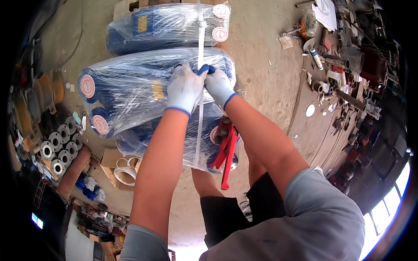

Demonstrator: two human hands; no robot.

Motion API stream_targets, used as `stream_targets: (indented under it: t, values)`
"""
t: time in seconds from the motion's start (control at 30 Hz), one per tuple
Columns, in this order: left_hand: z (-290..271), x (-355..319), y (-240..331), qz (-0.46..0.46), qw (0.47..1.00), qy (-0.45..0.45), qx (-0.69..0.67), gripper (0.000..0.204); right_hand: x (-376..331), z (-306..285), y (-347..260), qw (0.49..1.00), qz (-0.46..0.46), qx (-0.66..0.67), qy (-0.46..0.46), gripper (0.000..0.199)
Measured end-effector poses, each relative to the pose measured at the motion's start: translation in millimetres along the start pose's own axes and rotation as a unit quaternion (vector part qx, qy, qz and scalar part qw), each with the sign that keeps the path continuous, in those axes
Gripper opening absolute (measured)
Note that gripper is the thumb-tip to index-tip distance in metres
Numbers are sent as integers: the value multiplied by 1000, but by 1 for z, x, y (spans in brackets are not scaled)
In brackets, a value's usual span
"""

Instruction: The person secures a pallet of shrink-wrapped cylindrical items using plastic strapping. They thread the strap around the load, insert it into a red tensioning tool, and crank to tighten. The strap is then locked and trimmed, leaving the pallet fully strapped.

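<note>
White strap, running front to back across a row of plastic-wrapped bundles, and both hands meet at it, over the middle bundle! Closest in, the bare forearms: the left rises from the lower edge with a slight lean rightward, the right slants up and inward from the lower right. On the near bundle, a red tool with a long handle sits right of the strap, just beside the right forearm.

Up to the gloves now, white with blue fingertips. The left hand is back-upward, fingers curled over the strap and gripping it, thumb reaching right. The right hand angles in from the other side, fingers bent and closed, tips right by that thumb; whether strap lies between them, I can't tell.

Beneath them stretches the middle bundle, blue under its shiny wrap, round stickers at its left end. Beyond it lies the far bundle, where a white buckle sits on the strap.
</note>
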State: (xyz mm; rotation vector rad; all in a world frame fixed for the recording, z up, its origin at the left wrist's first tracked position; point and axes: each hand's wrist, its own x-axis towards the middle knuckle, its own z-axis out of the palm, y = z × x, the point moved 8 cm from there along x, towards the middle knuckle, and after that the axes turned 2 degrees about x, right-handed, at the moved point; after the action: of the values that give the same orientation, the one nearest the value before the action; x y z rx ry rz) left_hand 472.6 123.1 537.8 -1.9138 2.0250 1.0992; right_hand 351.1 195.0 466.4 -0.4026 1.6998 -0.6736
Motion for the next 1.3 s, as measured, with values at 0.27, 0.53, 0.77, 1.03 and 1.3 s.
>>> stream_targets:
  t: [0.27,0.53,0.77,1.03,1.3]
  values:
    - [48,69,-29,-99,986,-128,-42,51,-6,-4,24,958,17,247,-147,23]
    - [41,68,21,44,977,-159,135,51,-25,-6,44,965,78,199,-150,22]
    - [23,69,47,-34,957,-163,236,70,-7,-14,29,984,62,159,-52,20]
    - [-2,141,25,22,995,-3,102,62,69,-1,-19,989,-40,145,3,30]
    - [-2,124,28,-84,992,-48,-79,66,92,7,-2,996,-56,45,58,35]
